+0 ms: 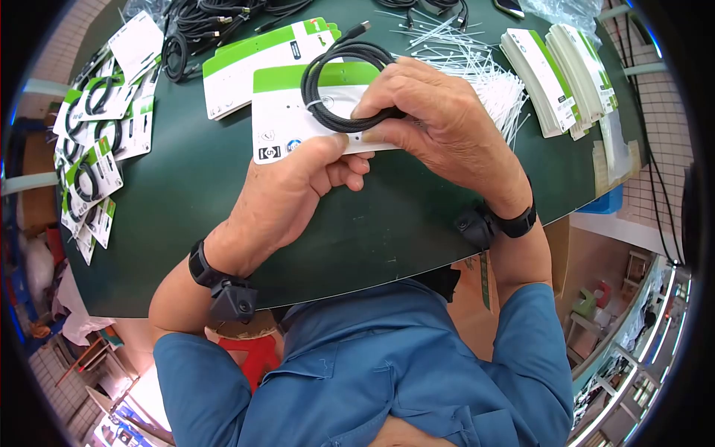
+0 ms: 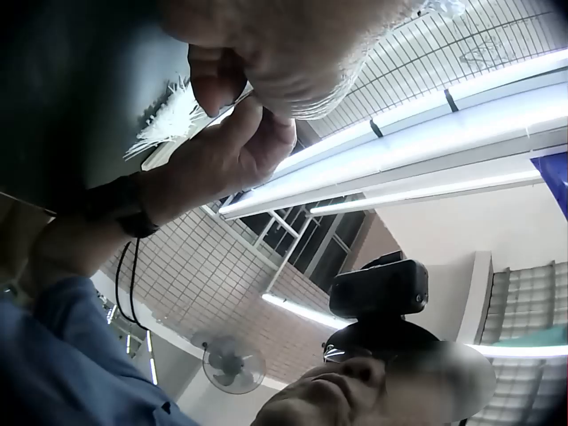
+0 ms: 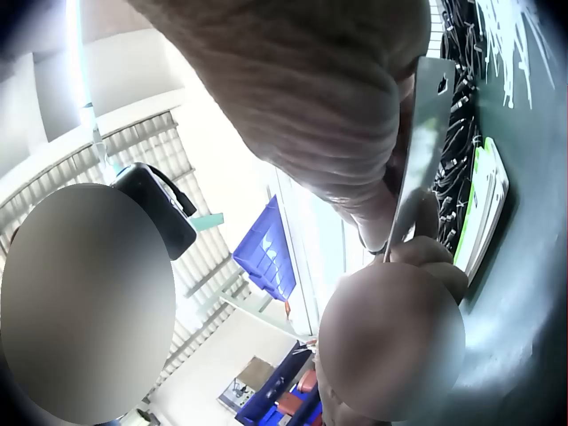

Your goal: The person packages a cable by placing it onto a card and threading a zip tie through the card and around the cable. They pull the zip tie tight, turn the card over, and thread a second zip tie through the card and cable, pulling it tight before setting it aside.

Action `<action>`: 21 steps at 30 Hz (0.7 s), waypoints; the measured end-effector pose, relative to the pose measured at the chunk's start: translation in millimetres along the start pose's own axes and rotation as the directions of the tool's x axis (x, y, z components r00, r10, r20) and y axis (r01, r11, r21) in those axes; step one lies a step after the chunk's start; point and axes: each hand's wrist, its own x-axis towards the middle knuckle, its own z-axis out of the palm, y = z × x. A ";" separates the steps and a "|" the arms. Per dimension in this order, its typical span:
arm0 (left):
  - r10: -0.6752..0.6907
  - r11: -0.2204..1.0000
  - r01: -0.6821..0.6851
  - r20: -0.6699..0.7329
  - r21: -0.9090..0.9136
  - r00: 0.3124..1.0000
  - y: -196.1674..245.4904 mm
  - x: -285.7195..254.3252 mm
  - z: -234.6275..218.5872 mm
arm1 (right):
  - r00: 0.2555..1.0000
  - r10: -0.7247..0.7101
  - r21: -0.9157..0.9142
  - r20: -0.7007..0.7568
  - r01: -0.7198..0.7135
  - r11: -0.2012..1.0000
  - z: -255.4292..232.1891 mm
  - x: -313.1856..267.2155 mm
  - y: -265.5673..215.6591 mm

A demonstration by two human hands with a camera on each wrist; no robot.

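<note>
In the head view a coiled black braided cable, bound with a small white tie, lies against a white and green packaging card. My left hand grips the card's lower edge, thumb in front and fingers behind it. My right hand pinches the coil at its right side, its thumb lying across the lower part of the card. One cable plug sticks up above the coil. From the right wrist the card shows nearly edge-on between both hands.
Behind the held card lies a stack of similar cards; more card stacks stand at the right. White cable ties are spread at the back, near black cables. Carded cables pile up along the left of the green table.
</note>
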 end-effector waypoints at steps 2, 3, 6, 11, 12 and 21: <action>0.058 0.994 -0.059 0.012 0.088 0.998 -1.5 -0.4 -0.5 | 1.000 0.016 0.008 0.011 -0.016 1.000 2.2 0.5 -1.6; 0.073 0.986 -0.075 0.021 0.150 0.997 -1.7 0.1 -3.3 | 1.000 0.016 0.008 0.014 -0.016 1.000 2.8 0.3 -2.0; 0.121 0.968 -0.127 0.043 0.217 0.992 -2.8 1.8 -5.3 | 1.000 0.024 0.007 -0.002 -0.024 1.000 6.7 -0.4 -0.8; 0.196 0.939 -0.219 0.113 0.266 0.974 -3.8 5.3 -9.1 | 0.996 0.083 0.119 -0.036 -0.078 0.990 10.0 -1.0 2.8; 0.224 0.943 -0.239 0.089 0.232 0.971 -4.0 5.2 -6.5 | 0.996 0.084 0.121 -0.030 -0.080 0.989 10.6 -0.6 2.4; 0.355 0.895 -0.280 -0.175 0.346 0.919 -2.0 6.5 6.7 | 0.998 0.061 0.232 -0.012 -0.057 0.971 26.6 1.9 0.3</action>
